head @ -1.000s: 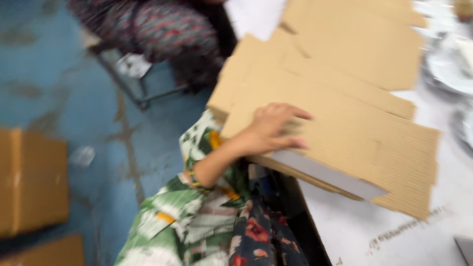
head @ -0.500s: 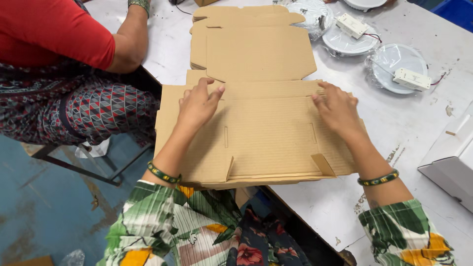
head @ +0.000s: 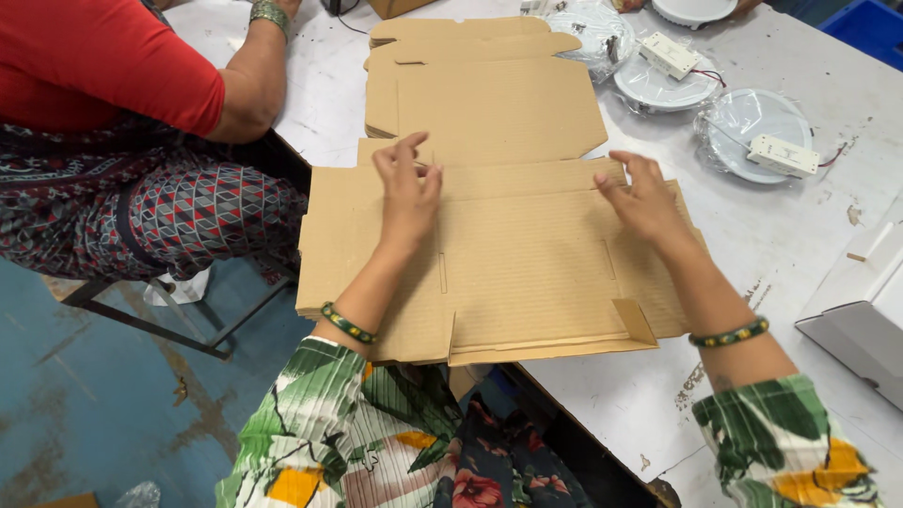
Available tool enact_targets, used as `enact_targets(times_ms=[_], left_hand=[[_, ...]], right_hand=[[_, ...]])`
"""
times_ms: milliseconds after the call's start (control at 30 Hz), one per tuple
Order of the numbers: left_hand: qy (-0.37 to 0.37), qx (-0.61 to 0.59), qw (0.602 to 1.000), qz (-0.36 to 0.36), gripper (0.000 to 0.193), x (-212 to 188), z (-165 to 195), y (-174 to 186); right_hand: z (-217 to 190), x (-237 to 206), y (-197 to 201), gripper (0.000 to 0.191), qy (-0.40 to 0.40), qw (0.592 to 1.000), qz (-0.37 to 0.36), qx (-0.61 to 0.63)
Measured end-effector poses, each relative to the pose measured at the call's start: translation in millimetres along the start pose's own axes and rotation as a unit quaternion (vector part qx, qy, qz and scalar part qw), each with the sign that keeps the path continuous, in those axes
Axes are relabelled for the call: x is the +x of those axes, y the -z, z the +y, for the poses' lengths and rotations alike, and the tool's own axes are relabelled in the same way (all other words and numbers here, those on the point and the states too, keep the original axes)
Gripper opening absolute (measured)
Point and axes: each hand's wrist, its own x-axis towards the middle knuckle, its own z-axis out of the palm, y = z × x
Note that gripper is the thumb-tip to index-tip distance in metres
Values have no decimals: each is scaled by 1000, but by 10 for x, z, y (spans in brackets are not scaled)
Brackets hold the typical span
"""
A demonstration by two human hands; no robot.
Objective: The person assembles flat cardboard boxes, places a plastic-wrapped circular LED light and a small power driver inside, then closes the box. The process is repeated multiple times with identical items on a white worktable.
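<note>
Below me a worn blue floor (head: 85, 414) meets the near edge of a scuffed white surface (head: 800, 235). On it I see a flat brown cardboard blank (head: 527, 273), creased and slotted, overhanging that edge. My left hand (head: 406, 193) and right hand (head: 644, 199) rest on its far fold, fingers loosely spread, gripping nothing. Beyond lie more blanks (head: 489, 103) and round light fittings (head: 752, 141).

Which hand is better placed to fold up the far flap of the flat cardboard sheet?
Probably the left hand: its fingertips sit on the far crease of the flat cardboard sheet, while the right hand rests near the side edge.
</note>
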Motion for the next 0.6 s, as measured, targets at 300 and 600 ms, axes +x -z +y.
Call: enact_targets(times_ms=[300,600], left_hand=[[153,-144,978,-24,30,59,-131,161],[145,-139,980,-7,31,68,-221,217]], right_hand=[[-199,436,191,52,-8,913,-122,-388],[-739,480,431,59,-16,895,-144,-422]])
